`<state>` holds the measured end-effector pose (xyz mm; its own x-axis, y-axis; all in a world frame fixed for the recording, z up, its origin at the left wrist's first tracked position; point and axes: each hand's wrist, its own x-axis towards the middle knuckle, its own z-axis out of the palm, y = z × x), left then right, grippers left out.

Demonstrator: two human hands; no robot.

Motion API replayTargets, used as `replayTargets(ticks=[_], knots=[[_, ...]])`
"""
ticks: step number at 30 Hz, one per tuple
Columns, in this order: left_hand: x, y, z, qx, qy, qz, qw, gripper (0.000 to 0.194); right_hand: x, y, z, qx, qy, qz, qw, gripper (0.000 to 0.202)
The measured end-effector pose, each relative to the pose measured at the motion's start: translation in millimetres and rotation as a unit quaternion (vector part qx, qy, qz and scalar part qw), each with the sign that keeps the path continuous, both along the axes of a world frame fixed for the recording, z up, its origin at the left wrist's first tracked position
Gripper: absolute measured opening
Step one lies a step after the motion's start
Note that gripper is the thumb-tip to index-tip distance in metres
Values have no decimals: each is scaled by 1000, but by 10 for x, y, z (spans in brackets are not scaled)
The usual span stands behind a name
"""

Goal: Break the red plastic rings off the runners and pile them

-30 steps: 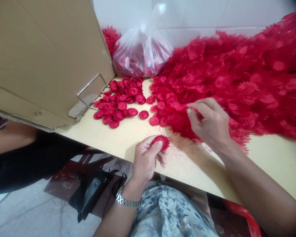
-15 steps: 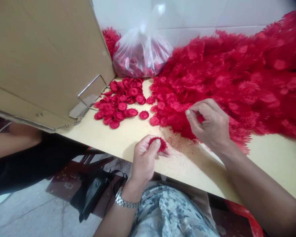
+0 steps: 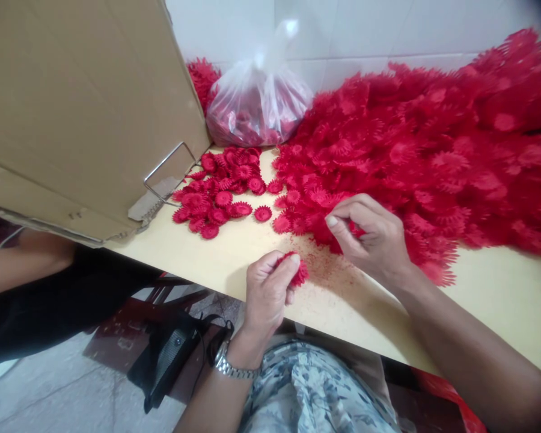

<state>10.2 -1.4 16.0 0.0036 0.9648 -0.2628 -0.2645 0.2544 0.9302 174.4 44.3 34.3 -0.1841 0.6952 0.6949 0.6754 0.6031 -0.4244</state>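
Observation:
A red, fringed flower-shaped piece (image 3: 302, 274) is pinched in my left hand (image 3: 267, 294), the thumb pressed on its top, above the table's front edge. My right hand (image 3: 373, 237) is up and to the right of it, thumb and forefinger tips closed together in front of a big heap of red flower pieces (image 3: 415, 156). Whether anything small sits in that pinch cannot be made out; red shows through the gap behind the fingers. Beyond my left hand lies a smaller group of darker, compact red flower pieces (image 3: 223, 198), with a single one (image 3: 262, 213) apart from it.
A cardboard box (image 3: 81, 114) with a wire handle (image 3: 165, 163) stands at the left. A tied clear plastic bag (image 3: 259, 105) of red pieces rests by the wall. Red crumbs (image 3: 322, 261) dot the pale table (image 3: 234, 258). Another person's arm (image 3: 27, 261) shows at far left.
My right hand has shifted left and slightly down, nearer my left hand. My left fingers have closed further round the flower piece, which is now more tilted.

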Motion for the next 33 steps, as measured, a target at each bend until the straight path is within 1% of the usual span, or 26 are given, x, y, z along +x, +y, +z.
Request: replayTargets(ticks=[3,5,7,9,11,12,13,14,16,18,19,20,21,23,24,28,30,33], knots=[[18,17,13,6,18,17,1000,46,-54,-64,32,-58,28,83,994,14],[40,33,25,13,26,23,999,49,-91,-102,44,-114,46,145,982,14],[64,48,30,14,25,16,999,49,-128,-129,44,-171,62,195,964,16],[84,57,21,10,16,6,1000,49,-163,-147,40,-220,68,231,945,16],[93,61,2,3,5,-1,1000,50,-182,-153,41,-243,67,241,937,15],[92,62,-9,-5,-2,-3,1000,50,-179,-151,44,-242,71,231,940,15],[88,64,-18,-15,-10,-5,1000,50,-166,-142,48,-234,81,207,947,16],[82,65,-25,-26,-20,-6,999,49,-141,-127,51,-216,94,167,958,17],[70,70,-30,-43,-41,-10,998,48,-56,-75,52,-148,99,49,983,16],[64,76,-22,-49,-69,-24,996,46,60,-1,37,-66,47,-74,994,11],[62,80,-14,-50,-87,-35,994,45,119,38,23,-30,2,-123,992,11],[61,85,-4,-53,-108,-49,992,43,172,74,5,-3,-44,-158,986,14],[58,89,6,-58,-128,-61,988,41,214,104,-15,11,-84,-180,980,18],[45,97,26,-67,-166,-81,981,39,257,139,-53,21,-127,-193,973,22],[35,99,33,-71,-183,-90,977,39,259,143,-66,22,-133,-187,973,22],[-7,92,38,-68,-227,-115,965,37,186,111,-65,32,-107,-128,985,18],[-12,82,31,-67,-218,-114,967,31,145,90,-45,34,-91,-98,990,15],[-4,70,20,-66,-176,-91,978,22,107,72,-25,28,-73,-64,995,14]])
